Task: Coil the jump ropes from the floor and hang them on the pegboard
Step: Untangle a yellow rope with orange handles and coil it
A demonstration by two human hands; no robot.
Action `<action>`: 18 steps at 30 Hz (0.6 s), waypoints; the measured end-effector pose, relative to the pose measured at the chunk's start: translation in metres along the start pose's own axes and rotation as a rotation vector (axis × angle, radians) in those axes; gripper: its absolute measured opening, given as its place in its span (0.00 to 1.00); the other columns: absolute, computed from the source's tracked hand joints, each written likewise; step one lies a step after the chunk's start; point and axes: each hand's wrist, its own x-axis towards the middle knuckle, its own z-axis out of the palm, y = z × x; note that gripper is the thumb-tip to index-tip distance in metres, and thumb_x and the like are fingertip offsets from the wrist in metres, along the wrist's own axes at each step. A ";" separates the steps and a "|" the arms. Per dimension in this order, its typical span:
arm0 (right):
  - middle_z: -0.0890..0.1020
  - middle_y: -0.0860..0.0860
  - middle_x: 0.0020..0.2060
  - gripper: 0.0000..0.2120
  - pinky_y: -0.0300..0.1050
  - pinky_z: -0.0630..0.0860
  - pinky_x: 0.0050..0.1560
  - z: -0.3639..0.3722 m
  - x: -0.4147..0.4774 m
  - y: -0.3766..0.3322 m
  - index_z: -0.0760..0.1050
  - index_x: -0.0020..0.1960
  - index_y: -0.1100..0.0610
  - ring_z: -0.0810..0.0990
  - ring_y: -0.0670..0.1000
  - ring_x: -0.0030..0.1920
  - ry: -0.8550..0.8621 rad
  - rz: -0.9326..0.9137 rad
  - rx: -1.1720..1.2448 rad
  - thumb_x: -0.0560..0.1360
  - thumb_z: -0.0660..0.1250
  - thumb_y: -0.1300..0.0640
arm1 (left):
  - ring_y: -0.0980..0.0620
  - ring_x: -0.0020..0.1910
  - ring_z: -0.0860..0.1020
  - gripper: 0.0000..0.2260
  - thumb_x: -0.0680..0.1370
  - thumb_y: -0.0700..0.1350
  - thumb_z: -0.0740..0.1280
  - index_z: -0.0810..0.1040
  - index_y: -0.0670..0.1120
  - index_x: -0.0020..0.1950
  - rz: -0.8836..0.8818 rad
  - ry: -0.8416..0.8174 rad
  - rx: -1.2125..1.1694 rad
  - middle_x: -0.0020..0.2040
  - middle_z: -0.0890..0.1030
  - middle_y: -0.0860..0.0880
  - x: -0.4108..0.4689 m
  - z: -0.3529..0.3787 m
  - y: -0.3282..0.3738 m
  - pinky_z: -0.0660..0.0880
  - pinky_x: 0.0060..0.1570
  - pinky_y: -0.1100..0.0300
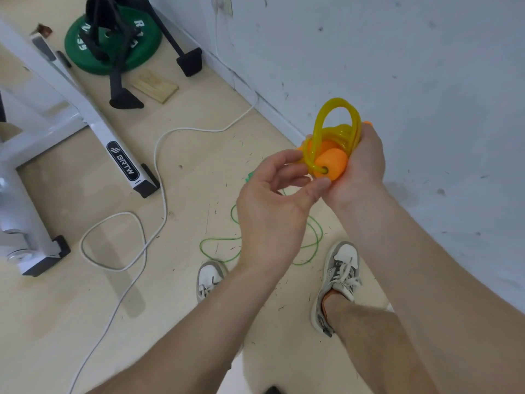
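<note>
An orange jump rope [336, 129] with a translucent yellow-orange cord is wound into a tight bundle around its two orange handles. My right hand [359, 166] grips this bundle from the right, near the wall. My left hand [272, 206] touches the bundle from the left, thumb under the front handle [331, 164] and fingertips on the cord. A green jump rope [314, 237] lies in loose loops on the floor below my hands, partly hidden by my left arm. No pegboard is in view.
A white cable [159, 177] snakes across the beige floor. A white machine frame [93, 120] stands at the left. A green weight plate [113, 44], black stand feet and a wood piece [154, 88] lie at the back. A scuffed white wall [397, 66] fills the right. My shoes stand below.
</note>
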 end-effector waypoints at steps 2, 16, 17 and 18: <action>0.74 0.60 0.45 0.15 0.51 0.78 0.41 -0.001 0.002 0.002 0.71 0.47 0.60 0.76 0.58 0.43 -0.042 0.064 0.009 0.77 0.59 0.47 | 0.55 0.36 0.79 0.18 0.66 0.36 0.78 0.79 0.50 0.50 0.010 -0.010 0.048 0.36 0.83 0.51 0.005 -0.003 0.001 0.78 0.42 0.58; 0.78 0.55 0.25 0.14 0.47 0.79 0.40 0.012 -0.022 -0.010 0.70 0.41 0.59 0.80 0.56 0.31 -0.114 0.097 0.158 0.80 0.61 0.50 | 0.47 0.38 0.79 0.13 0.66 0.32 0.64 0.75 0.51 0.32 -0.076 -0.291 0.829 0.34 0.80 0.49 0.026 -0.033 -0.031 0.79 0.43 0.48; 0.79 0.56 0.25 0.13 0.48 0.79 0.41 0.015 -0.025 -0.005 0.70 0.43 0.59 0.80 0.57 0.31 -0.145 0.127 0.152 0.79 0.62 0.50 | 0.48 0.39 0.80 0.13 0.67 0.33 0.65 0.77 0.51 0.32 -0.160 -0.294 0.736 0.35 0.81 0.49 0.032 -0.036 -0.031 0.79 0.44 0.48; 0.79 0.56 0.25 0.11 0.48 0.80 0.41 0.018 -0.029 -0.003 0.70 0.46 0.58 0.81 0.57 0.31 -0.175 0.148 0.163 0.79 0.63 0.50 | 0.50 0.41 0.81 0.13 0.67 0.34 0.67 0.79 0.53 0.34 -0.200 -0.318 0.664 0.37 0.82 0.50 0.036 -0.040 -0.028 0.79 0.46 0.48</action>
